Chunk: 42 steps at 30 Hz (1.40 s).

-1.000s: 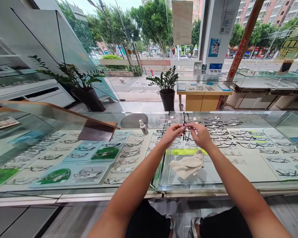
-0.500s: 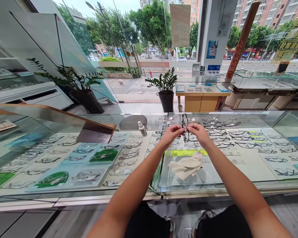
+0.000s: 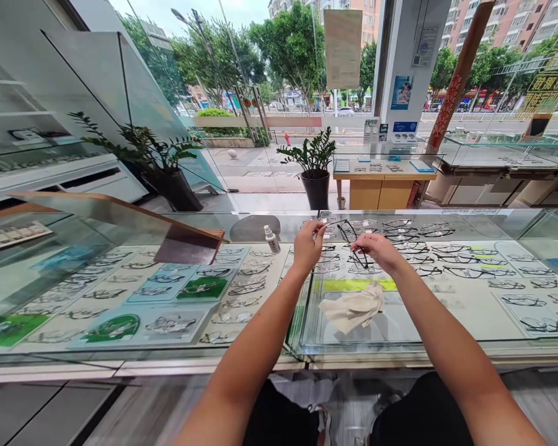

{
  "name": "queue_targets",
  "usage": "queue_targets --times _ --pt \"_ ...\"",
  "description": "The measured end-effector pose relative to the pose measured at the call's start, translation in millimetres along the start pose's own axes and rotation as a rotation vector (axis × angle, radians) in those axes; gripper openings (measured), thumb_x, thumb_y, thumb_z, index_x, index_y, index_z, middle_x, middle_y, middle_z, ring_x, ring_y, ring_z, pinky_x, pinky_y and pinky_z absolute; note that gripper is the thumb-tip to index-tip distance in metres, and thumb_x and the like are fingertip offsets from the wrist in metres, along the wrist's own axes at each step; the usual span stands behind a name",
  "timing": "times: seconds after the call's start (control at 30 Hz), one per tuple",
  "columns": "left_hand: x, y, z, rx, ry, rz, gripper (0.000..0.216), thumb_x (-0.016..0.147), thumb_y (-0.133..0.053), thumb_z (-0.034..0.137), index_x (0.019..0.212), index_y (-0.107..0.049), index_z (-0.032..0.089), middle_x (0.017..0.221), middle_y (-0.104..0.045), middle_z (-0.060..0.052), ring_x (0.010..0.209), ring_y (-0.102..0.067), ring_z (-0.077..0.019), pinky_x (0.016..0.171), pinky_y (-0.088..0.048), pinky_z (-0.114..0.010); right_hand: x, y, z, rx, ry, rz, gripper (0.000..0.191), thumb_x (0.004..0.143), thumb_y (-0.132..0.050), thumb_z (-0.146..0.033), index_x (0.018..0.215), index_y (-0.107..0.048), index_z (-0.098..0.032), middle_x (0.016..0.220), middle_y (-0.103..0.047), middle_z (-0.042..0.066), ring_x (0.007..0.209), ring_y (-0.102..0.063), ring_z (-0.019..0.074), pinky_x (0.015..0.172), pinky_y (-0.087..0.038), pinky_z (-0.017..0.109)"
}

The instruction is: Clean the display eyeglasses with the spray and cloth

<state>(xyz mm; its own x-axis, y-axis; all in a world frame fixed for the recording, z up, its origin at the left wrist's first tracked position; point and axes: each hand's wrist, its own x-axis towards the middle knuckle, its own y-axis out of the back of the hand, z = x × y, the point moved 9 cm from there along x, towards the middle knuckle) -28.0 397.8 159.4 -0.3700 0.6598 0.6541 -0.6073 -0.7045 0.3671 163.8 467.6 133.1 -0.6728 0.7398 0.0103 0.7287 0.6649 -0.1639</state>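
Above the glass counter, both hands hold a pair of dark-framed eyeglasses (image 3: 346, 231), tilted with one lens higher than the other. My left hand (image 3: 309, 244) is closed in a pinch at the end of one outstretched temple arm. My right hand (image 3: 377, 249) pinches the frame near its middle, though the fingers cover the exact spot. Below them, a crumpled beige cloth (image 3: 352, 307) lies on the counter top. A small white spray bottle (image 3: 272, 240) stands upright to the left of my left hand.
The glass counter (image 3: 395, 350) displays rows of eyeglasses (image 3: 523, 300) under its top. A brown slanted board (image 3: 188, 243) rises at the left. Beyond the counter are a potted plant (image 3: 315, 186) and a wooden display table (image 3: 385, 192).
The eyeglasses have turned from nearly upright edge-on to a slant, with a temple arm now stretched out left. My left hand has moved left and slightly up, my right hand slightly right.
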Motion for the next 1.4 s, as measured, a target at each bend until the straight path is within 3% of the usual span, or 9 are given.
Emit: queue_targets --times 0.2,0.37,0.43,0.5,0.6,0.7,0.8,1.17,1.4 --pt "-3.5 3.2 9.1 0.082 -0.078 0.086 0.020 0.102 -0.054 0.036 0.112 -0.063 0.021 0.102 -0.068 -0.009 0.091 -0.065 -0.0243 0.085 -0.052 -0.041 -1.2 -0.5 -0.3 0.117 -0.025 -0.016 0.035 0.059 -0.095 -0.044 0.068 -0.069 -0.023 0.081 -0.078 0.001 0.085 -0.067 0.0172 0.084 -0.049 0.031" --pt "-13.2 22.0 22.2 0.170 -0.147 0.340 0.036 0.096 -0.063 0.034 0.128 -0.053 0.019 0.119 -0.061 -0.015 0.113 -0.057 -0.0301 0.102 -0.047 -0.049 -0.1 9.3 -2.1 0.311 -0.027 -0.015 0.034 0.065 -0.096 -0.038 0.075 -0.066 -0.024 0.092 -0.082 0.001 0.093 -0.072 0.0172 0.091 -0.053 0.031" --pt "-18.3 23.5 32.7 0.195 -0.210 0.378 0.038 0.095 -0.063 0.029 0.130 -0.051 0.020 0.121 -0.060 -0.015 0.115 -0.056 -0.0300 0.104 -0.045 -0.050 -0.9 8.7 -4.5 0.389 -0.019 -0.055 0.032 0.071 -0.094 -0.037 0.078 -0.066 -0.025 0.103 -0.083 0.002 0.101 -0.074 0.0179 0.094 -0.055 0.033" --pt "-22.0 14.4 46.7 0.187 -0.313 0.303 0.036 0.094 -0.062 0.025 0.129 -0.052 0.021 0.119 -0.060 -0.013 0.113 -0.056 -0.0288 0.103 -0.046 -0.048 -2.1 5.8 -7.4 0.452 -0.005 -0.102 0.030 0.074 -0.093 -0.038 0.081 -0.066 -0.025 0.115 -0.083 0.004 0.109 -0.074 0.0191 0.096 -0.056 0.035" --pt "-28.5 -10.3 65.7 0.154 -0.436 0.071 0.034 0.096 -0.061 0.024 0.130 -0.059 0.022 0.113 -0.059 -0.011 0.107 -0.058 -0.0266 0.096 -0.048 -0.043 -3.2 2.7 -11.2 0.502 0.032 -0.135 0.030 0.076 -0.092 -0.040 0.085 -0.067 -0.026 0.123 -0.081 0.006 0.119 -0.073 0.0218 0.100 -0.057 0.039" --pt "-35.3 -33.1 75.1 0.158 -0.468 -0.148 0.033 0.098 -0.062 0.029 0.129 -0.067 0.023 0.105 -0.058 -0.009 0.097 -0.057 -0.0243 0.087 -0.048 -0.038 -3.0 1.3 -12.6 0.493 0.061 -0.134 0.030 0.078 -0.091 -0.041 0.087 -0.066 -0.028 0.125 -0.081 0.004 0.123 -0.071 0.0239 0.101 -0.057 0.043" --pt "-37.7 -44.1 74.9 0.186 -0.456 -0.256 0.028 0.099 -0.063 0.039 0.120 -0.075 0.024 0.097 -0.058 -0.008 0.089 -0.056 -0.0226 0.081 -0.046 -0.036 -2.7 1.1 -12.1 0.454 0.068 -0.119 0.032 0.076 -0.091 -0.045 0.086 -0.065 -0.029 0.128 -0.080 0.004 0.125 -0.071 0.0265 0.098 -0.058 0.045" --pt "-29.6 -36.4 59.7 0.155 -0.372 -0.194 0.033 0.100 -0.064 0.051 0.101 -0.083 0.024 0.083 -0.059 -0.005 0.077 -0.056 -0.0198 0.073 -0.040 -0.033 -7.1 -1.8 -28.0 0.425 0.220 -0.121 0.033 0.071 -0.096 -0.046 0.088 -0.073 -0.031 0.124 -0.081 0.000 0.121 -0.071 0.0199 0.116 -0.048 0.042" --pt "-30.6 -39.1 60.2 0.106 -0.370 -0.224 0.031 0.101 -0.063 0.049 0.106 -0.084 0.027 0.082 -0.061 -0.005 0.077 -0.057 -0.0199 0.073 -0.041 -0.033 -4.6 2.4 -23.1 0.391 0.215 -0.075 0.031 0.075 -0.093 -0.048 0.089 -0.072 -0.030 0.121 -0.081 0.001 0.119 -0.072 0.0215 0.109 -0.054 0.042"
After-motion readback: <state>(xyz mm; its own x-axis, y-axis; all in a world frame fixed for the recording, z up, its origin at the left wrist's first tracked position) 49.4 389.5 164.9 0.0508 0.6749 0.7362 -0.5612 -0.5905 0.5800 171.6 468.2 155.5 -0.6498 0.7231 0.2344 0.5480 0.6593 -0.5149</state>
